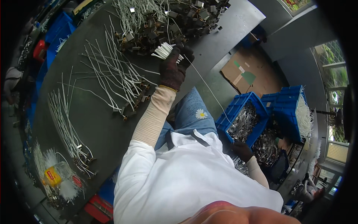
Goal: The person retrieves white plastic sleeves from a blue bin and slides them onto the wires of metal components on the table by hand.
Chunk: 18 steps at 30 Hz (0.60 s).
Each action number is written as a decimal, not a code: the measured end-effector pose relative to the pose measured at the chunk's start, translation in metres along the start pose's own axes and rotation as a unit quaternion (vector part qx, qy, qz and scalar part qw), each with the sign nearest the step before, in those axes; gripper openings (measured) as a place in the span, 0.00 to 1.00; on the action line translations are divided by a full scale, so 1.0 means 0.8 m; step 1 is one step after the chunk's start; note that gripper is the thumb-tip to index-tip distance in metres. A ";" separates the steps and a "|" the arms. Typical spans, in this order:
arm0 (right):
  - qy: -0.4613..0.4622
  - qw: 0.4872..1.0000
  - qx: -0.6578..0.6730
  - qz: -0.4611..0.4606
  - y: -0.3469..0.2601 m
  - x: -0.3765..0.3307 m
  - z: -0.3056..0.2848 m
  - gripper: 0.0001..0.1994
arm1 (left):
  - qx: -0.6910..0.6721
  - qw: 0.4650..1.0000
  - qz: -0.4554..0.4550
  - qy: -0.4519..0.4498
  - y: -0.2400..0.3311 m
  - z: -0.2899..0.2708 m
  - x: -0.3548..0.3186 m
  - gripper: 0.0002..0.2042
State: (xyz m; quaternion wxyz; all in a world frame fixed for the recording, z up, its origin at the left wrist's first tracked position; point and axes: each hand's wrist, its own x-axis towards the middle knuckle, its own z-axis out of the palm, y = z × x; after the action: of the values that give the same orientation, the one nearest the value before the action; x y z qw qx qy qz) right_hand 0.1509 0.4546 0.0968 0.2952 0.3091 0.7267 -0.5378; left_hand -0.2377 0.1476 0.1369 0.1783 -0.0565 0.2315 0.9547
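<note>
The white wires (163,51) look smooth, the blue crates (280,111) semi-glossy plastic.

white wire bundle (162,51), dark-gloved hands (172,71), blue crates (282,112), blue jeans (184,112) with yellow-centred white daisy (201,114)

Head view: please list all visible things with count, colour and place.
table: one, dark grey, left half
piled wired parts: many, dark and white, upper table
loose wired parts: several groups, white and dark, table
container: one, clear with yellow label, lower left
crates: at least two, blue, right
strips: many, silvery, in crates
cardboard: one, brown, upper right
windows: several, pale, right edge
boxy items: two or more, red, left
stick bundle: one, white, top centre
strand: one, white, centre
shirt: one, white, bottom
jeans: one pair, blue, centre
left hand: one, dark-gloved, around stick bundle
right hand: one, dark-gloved, by crates
</note>
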 end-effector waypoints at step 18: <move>-0.021 0.999 -0.028 -0.034 -0.008 0.038 0.000 0.09 | -0.040 0.996 0.079 -0.014 0.063 -0.007 -0.050 0.10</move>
State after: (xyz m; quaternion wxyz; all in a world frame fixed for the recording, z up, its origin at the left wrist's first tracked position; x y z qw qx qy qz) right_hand 0.1267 0.4568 0.0772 0.3000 0.2643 0.7455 -0.5333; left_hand -0.2188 0.0905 0.1613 0.1034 -0.0320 0.1946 0.9749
